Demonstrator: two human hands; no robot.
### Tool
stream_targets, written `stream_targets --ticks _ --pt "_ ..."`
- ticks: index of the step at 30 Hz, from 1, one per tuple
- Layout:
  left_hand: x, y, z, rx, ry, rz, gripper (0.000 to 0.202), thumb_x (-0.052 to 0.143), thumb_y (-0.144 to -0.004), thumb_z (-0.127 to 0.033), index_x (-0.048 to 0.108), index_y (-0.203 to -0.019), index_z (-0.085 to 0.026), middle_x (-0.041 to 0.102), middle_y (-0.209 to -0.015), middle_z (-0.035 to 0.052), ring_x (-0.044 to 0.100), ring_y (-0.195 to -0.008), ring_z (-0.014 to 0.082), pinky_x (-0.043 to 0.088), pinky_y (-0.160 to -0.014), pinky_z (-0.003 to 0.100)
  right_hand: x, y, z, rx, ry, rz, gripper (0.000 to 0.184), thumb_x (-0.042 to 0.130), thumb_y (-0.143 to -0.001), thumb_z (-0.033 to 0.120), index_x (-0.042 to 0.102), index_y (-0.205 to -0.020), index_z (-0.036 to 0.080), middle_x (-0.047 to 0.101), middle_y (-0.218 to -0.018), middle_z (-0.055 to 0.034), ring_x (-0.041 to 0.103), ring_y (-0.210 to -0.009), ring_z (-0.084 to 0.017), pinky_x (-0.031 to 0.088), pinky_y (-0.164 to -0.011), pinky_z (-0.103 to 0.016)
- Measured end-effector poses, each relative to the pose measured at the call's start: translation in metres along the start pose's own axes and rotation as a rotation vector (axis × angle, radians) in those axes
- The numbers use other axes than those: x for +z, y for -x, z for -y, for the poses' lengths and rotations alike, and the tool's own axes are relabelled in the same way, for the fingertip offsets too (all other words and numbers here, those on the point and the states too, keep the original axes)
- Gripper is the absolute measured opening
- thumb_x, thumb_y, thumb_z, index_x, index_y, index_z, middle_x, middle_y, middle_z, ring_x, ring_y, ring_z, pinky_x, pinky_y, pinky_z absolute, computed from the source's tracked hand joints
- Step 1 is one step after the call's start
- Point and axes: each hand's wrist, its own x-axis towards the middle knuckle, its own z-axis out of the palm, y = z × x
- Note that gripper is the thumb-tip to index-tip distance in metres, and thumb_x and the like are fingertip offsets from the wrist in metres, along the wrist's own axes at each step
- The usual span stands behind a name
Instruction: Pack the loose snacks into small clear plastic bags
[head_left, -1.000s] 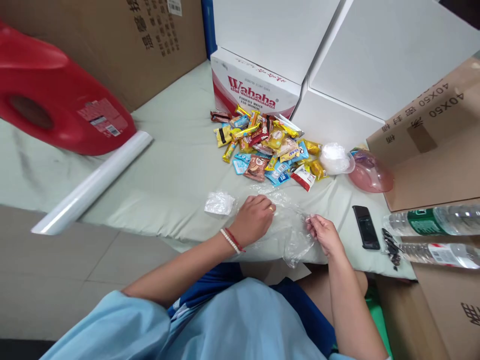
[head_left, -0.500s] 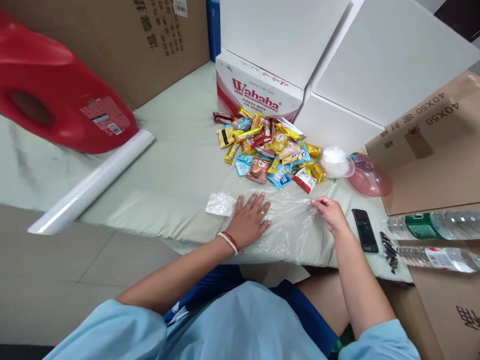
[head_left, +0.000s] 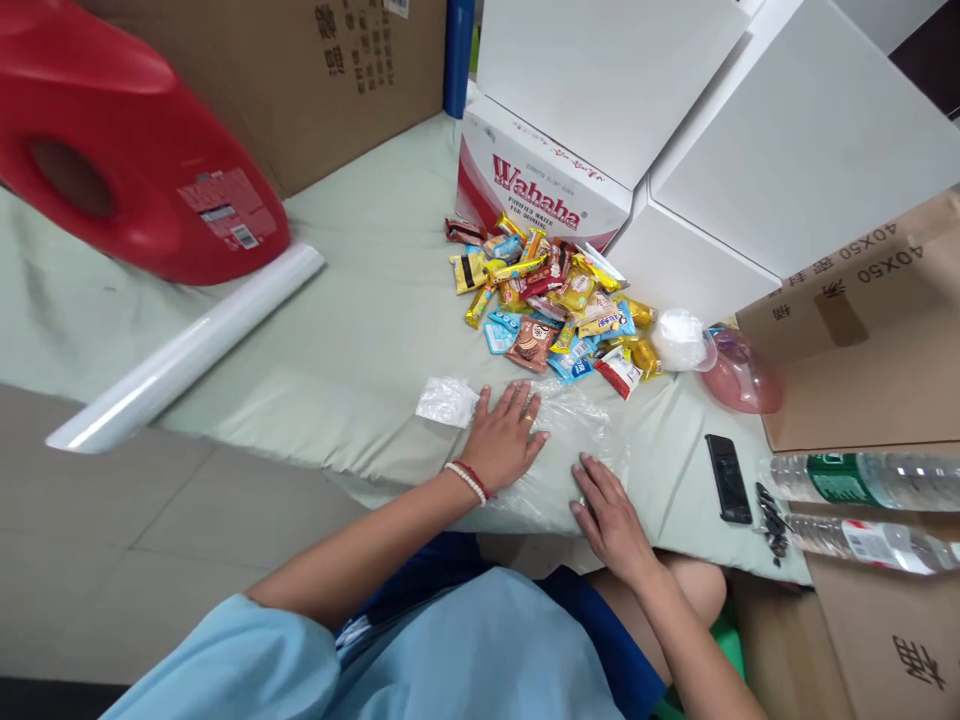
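A thin clear plastic bag lies spread on the cloth-covered table near its front edge. My left hand presses flat on its left part, fingers spread. On the bag's right part rests my right hand, fingers stretched out and holding nothing. Just left of my left hand is a folded piece of clear plastic. Beyond the bag sits a heap of small wrapped snacks in yellow, blue, brown and red packets.
A red jug and a white roll lie at left. Behind the snacks stands a Wahaha box. On the right are a white plastic bundle, a pink bowl, a phone, and two water bottles.
My right hand has let go of the bag's right edge, moved left and nearer to me, and opened flat on the bag. The left hand stays on the bag. The camera view has shifted slightly.
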Motion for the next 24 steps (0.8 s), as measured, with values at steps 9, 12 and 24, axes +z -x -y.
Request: stream_targets --ticks 9,12,24 --pt "0.002 -0.013 0.016 -0.036 0.006 -0.005 0.062 0.042 -0.102 -0.050 0.046 -0.154 -0.016 0.039 -0.164 0.0183 0.034 -0.154 0.0335 0.000 -0.125 0.068 -0.061 -0.024 -0.017 0.059 -0.029 0.046 0.034 0.044 -0.106 0.035 0.074 -0.119 0.027 0.076 -0.112 -0.0089 0.070 -0.106 -0.028 0.057 -0.095 -0.047" --pt "0.005 -0.010 0.018 -0.018 -0.027 -0.006 0.065 0.043 -0.101 -0.054 0.046 -0.154 -0.016 0.036 -0.166 0.0185 0.029 -0.156 0.0355 -0.001 -0.124 0.070 -0.071 -0.093 0.006 -0.026 0.123 -0.001 0.035 0.043 -0.105 0.030 0.072 -0.124 0.025 0.075 -0.112 -0.0104 0.065 -0.107 -0.029 0.053 -0.098 -0.046" --pt "0.004 -0.008 0.016 -0.026 -0.102 0.009 0.070 0.039 -0.101 -0.060 0.045 -0.155 -0.016 0.032 -0.167 0.0207 0.023 -0.158 0.0347 0.007 -0.124 0.072 -0.049 -0.241 0.034 -0.097 0.336 -0.215 0.032 0.047 -0.106 0.029 0.072 -0.122 0.017 0.070 -0.123 -0.0144 0.055 -0.118 -0.029 0.041 -0.105 -0.044"
